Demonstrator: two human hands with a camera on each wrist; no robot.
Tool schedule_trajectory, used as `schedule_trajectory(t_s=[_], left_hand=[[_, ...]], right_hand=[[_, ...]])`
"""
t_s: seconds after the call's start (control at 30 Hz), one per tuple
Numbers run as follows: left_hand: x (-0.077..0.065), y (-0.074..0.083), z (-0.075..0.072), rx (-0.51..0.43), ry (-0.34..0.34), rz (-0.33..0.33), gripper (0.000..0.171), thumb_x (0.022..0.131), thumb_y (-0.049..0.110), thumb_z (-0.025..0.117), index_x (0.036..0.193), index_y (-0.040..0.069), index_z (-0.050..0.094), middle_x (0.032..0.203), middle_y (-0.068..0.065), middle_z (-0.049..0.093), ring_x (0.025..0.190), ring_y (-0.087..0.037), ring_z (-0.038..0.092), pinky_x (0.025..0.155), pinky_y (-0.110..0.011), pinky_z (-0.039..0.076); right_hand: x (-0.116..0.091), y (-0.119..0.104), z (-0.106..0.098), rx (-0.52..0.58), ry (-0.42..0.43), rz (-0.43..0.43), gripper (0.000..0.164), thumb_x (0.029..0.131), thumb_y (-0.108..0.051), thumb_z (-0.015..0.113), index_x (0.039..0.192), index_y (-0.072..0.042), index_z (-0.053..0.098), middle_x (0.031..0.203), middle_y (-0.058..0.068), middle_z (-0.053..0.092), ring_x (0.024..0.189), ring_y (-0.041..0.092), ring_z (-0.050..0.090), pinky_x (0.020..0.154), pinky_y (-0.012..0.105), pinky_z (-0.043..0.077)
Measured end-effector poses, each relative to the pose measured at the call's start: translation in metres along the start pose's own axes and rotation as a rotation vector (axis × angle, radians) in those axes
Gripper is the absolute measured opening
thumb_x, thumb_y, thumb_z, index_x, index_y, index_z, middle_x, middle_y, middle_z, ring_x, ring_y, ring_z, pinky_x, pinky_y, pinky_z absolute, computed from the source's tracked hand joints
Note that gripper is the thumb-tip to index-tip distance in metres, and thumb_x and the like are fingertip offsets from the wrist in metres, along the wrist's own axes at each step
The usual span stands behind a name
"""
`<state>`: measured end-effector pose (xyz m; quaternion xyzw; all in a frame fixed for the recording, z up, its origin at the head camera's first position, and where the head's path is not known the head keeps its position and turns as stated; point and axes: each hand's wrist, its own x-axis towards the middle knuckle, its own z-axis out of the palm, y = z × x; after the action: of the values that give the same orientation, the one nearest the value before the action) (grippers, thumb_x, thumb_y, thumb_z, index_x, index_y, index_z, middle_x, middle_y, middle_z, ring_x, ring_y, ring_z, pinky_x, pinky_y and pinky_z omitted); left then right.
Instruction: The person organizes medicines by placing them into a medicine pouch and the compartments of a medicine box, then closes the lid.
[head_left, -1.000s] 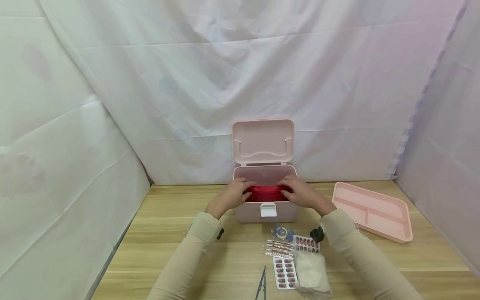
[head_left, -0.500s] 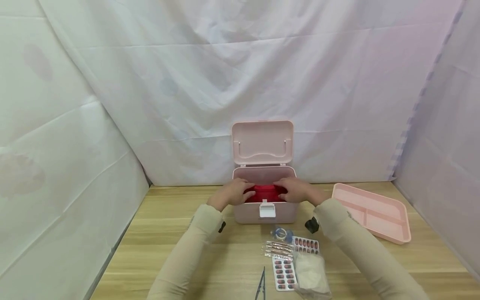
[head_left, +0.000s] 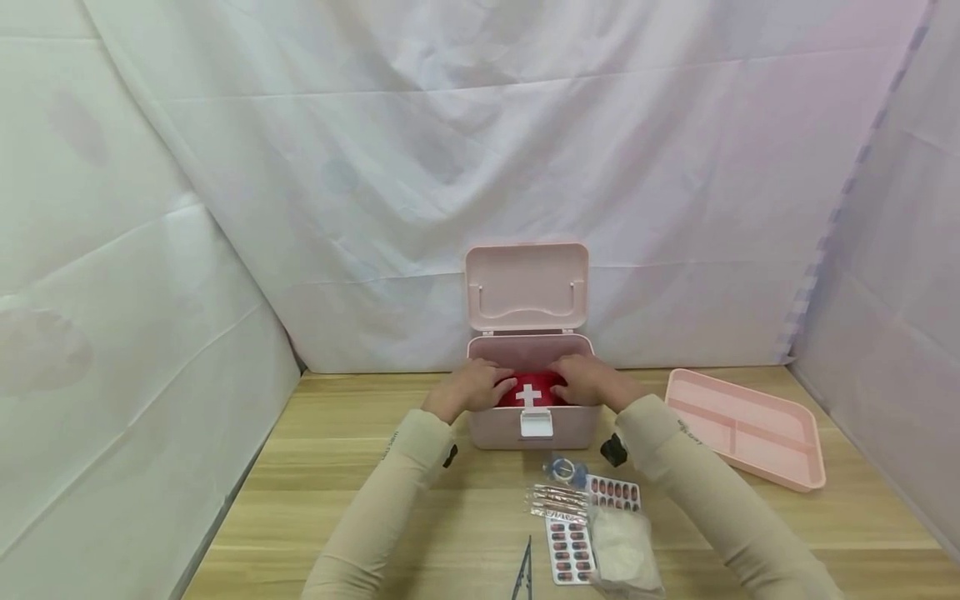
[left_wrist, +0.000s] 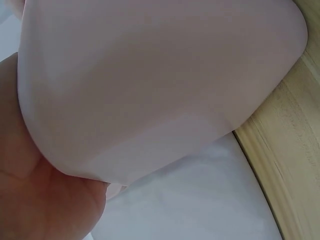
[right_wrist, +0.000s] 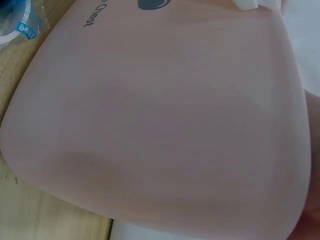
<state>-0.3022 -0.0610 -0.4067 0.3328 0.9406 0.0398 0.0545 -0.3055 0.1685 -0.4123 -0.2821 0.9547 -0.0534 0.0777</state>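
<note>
A red first-aid pouch (head_left: pixel 528 393) with a white cross lies inside the pink medicine box (head_left: pixel 495 429), whose lid (head_left: pixel 527 287) stands raised at the back. At the pouch's left end, my left hand (head_left: pixel 474 386) reaches over the box's rim and holds it between thumb and fingers. My right hand (head_left: pixel 587 382) grips the right end the same way. Both wrist views show mostly the outer walls of the box, with part of the left palm (left_wrist: pixel 45 195) and a strip of the right hand (right_wrist: pixel 312 165) at its rim. The fingertips are partly hidden inside.
In front of the box lie a tape roll in a blue wrapper (head_left: pixel 564 471), thin foil packets (head_left: pixel 557 502), capsule blister packs (head_left: pixel 570 550), a bagged white item (head_left: pixel 624 546) and tweezers (head_left: pixel 522 571). A pink divided tray (head_left: pixel 750 429) sits at the right.
The pouch has turned within the box, so its white cross now faces up into view. Both hands have shifted slightly with it, the right one a little inward.
</note>
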Motion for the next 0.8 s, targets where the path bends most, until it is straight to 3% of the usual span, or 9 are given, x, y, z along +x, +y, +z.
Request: schedule_trajectory(t_s=[0.33,0.53,0.8], left_hand=[[0.002,-0.003,0.001,-0.081,0.066,0.014,0.040,0.103,0.031,0.051,0.136,0.011,0.061,0.131,-0.009,0.064,0.122,-0.027,0.056,0.108,-0.042,0.043],[0.005,-0.003,-0.001,-0.111,0.186,0.078,0.034,0.101,0.026,0.057,0.129,0.008,0.065,0.124,-0.007,0.066,0.116,-0.025,0.058,0.105,-0.039,0.046],[0.001,0.010,-0.012,-0.152,0.296,0.130,0.035,0.100,0.027,0.058,0.128,0.008,0.065,0.127,-0.006,0.066,0.121,-0.023,0.058,0.106,-0.038,0.045]], right_hand=[[-0.006,0.004,-0.005,0.083,0.052,-0.022,0.038,0.096,-0.018,0.063,0.130,0.000,0.061,0.121,0.015,0.064,0.115,0.033,0.058,0.103,0.052,0.045],[-0.020,0.010,-0.015,0.127,0.223,-0.096,0.034,0.095,-0.014,0.064,0.127,-0.001,0.064,0.126,0.015,0.064,0.120,0.034,0.056,0.104,0.053,0.045],[-0.054,0.023,-0.027,0.201,0.419,-0.157,0.031,0.093,-0.006,0.065,0.124,-0.005,0.066,0.122,0.017,0.066,0.112,0.035,0.061,0.095,0.054,0.050]])
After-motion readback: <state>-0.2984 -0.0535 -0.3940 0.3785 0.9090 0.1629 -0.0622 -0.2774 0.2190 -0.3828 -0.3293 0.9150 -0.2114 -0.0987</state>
